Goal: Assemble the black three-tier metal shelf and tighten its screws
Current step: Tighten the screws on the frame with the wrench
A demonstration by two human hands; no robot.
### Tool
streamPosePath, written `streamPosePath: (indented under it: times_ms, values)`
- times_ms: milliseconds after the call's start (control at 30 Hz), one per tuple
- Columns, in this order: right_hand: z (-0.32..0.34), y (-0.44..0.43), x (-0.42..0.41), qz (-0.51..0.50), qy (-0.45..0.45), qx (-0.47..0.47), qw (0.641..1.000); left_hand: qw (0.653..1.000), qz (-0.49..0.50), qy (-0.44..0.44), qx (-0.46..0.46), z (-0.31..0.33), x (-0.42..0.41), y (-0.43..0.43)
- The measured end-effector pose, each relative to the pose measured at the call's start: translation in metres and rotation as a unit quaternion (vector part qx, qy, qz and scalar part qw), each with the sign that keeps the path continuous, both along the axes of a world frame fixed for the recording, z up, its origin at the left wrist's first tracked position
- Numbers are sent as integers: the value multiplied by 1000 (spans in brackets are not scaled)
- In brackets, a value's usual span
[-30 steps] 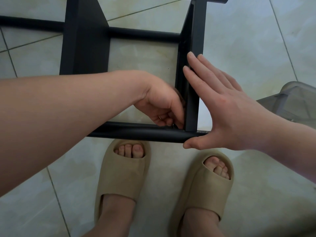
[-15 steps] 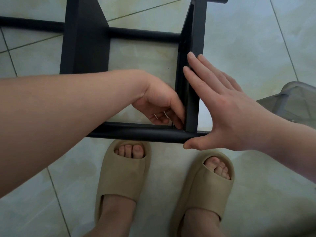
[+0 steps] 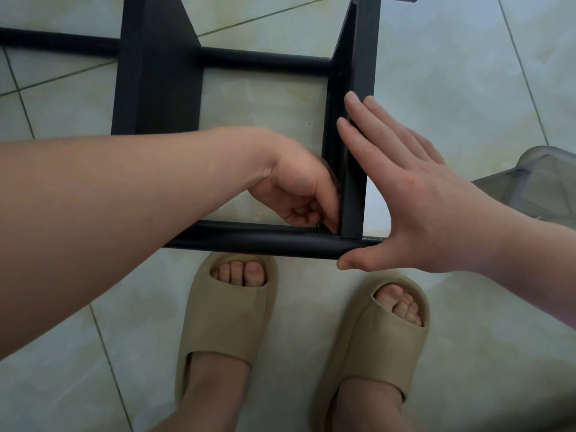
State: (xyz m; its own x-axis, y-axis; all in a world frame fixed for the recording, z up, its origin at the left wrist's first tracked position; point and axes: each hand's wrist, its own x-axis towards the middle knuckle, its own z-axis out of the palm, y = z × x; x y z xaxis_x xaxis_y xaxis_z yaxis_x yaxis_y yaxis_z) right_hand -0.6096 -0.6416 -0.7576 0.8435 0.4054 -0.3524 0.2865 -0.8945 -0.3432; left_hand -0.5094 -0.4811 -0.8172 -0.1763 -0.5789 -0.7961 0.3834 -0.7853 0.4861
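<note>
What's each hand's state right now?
Left hand: fingers curled at an inner corner of the shelf; cannot tell what they pinch.
Right hand: open, flat against the shelf.

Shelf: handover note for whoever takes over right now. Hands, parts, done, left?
Left hand: fingers curled at the inside corner, grip on what looks like a screw, mostly hidden.
Right hand: open, flat against the end panel, thumb on the tube.
Shelf: on its side on the tiles.
Done: panels sit between the tubes.
Left: tighten this corner; other screws cannot be judged from here.
</note>
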Motion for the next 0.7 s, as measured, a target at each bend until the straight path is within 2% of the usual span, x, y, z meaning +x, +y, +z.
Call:
streamPosePath:
  times_ms: [133, 300, 400, 467, 533, 600, 700]
  values:
    - [1, 1, 0, 0, 2, -7, 1000, 1000, -5, -25, 7, 9, 1, 7]
    - [5, 4, 0, 6, 19, -20, 1000, 979, -129, -117, 108, 42, 10, 38]
    - [10, 6, 2, 3, 40, -30, 999, 963, -155, -161, 149, 72, 5, 62]
    - [17, 9, 2, 1, 57, -48, 997, 942, -193, -235, 142, 89, -9, 72]
    - [29, 13, 0, -4, 86, -66, 994, 903, -225, -345, 119, 97, -30, 76]
    - [46, 14, -2, -47, 136, -59, 988, 873, -207, -431, 99, 104, -51, 77]
    - [80, 11, -7, -112, 178, -37, 977, 857, -132, -491, 83, 128, -54, 83]
